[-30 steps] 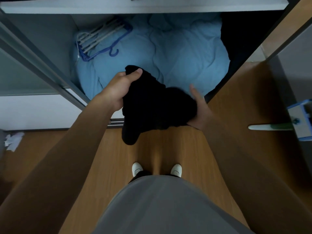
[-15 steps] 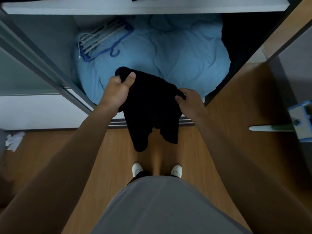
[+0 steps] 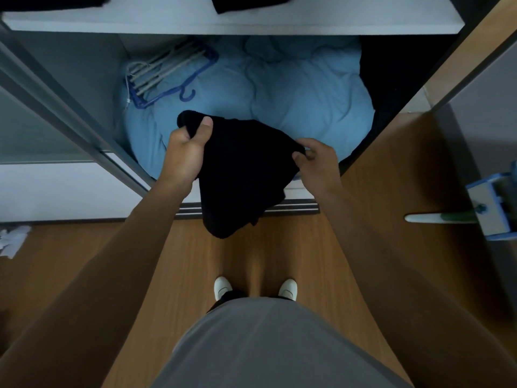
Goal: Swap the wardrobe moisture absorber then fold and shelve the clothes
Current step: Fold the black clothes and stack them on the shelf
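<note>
A black garment hangs in the air in front of the open wardrobe, over its sliding-door track. My left hand grips its upper left corner, thumb on top of the cloth. My right hand pinches its right edge between thumb and fingers. The lower part of the garment droops toward the wooden floor. Above, a white shelf carries dark folded clothes at its front edge.
A light blue duvet fills the wardrobe bottom, with blue and white hangers lying on it. A blue-and-white object with a white handle stands at the right. Crumpled white paper lies on the floor at the left. My white shoes are below.
My right hand has shifted from flat under the garment to pinching its right edge, and both hands have spread the cloth a little wider.
</note>
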Motion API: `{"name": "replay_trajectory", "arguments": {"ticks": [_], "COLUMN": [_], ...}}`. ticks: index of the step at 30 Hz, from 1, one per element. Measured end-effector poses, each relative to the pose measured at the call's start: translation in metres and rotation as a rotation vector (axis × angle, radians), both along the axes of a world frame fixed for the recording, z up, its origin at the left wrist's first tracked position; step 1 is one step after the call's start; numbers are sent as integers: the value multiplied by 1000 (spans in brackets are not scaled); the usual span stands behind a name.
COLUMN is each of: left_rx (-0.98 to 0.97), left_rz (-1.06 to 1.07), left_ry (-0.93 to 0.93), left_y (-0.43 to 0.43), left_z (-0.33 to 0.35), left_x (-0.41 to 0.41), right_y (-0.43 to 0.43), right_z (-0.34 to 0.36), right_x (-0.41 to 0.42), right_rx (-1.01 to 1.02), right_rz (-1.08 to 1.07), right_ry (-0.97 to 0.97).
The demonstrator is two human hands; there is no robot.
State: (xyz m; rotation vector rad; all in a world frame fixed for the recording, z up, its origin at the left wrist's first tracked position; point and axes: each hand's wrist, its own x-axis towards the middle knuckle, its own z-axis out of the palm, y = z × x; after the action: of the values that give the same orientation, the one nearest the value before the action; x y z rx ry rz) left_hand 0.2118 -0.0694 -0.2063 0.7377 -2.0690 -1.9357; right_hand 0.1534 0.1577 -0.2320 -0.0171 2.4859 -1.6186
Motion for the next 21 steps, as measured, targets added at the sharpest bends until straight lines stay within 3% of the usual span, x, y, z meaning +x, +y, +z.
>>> {"name": "replay_trajectory", "arguments": {"ticks": [3,5,7,9,11,13,15,18,21], "left_rx": [174,259,363,420,349,162,84,315,530], "left_rz": [-20,1,20,33,61,81,78,-46,-127], "left_ry": [32,47,58,63,39,-26,-80,-84,-134], "left_y": [-4,-5,-3,-2,-4,-10,-19,-23,-12], "left_z": [3,3,3,2,2,2,2,8,19], "left_x": [3,2,2,0,-2,-3,-2,1,0], "right_y": [5,8,4,-2,-6,-1,11,25,21], "right_z": [-5,-13,-21,-25,-25,-19,-7,3,-6], "right_x": [-6,-8,-5,6,9,4,-3,-8,6], "right_rx": [-640,-860,-801,-552,-427,-506,-746,-992,-848], "right_rz": [-126,-142,-127,-17,72,100,154,149,204], "right_ry": [-332,-475,-633,-759,-771,-716,-663,-701,-725]}}
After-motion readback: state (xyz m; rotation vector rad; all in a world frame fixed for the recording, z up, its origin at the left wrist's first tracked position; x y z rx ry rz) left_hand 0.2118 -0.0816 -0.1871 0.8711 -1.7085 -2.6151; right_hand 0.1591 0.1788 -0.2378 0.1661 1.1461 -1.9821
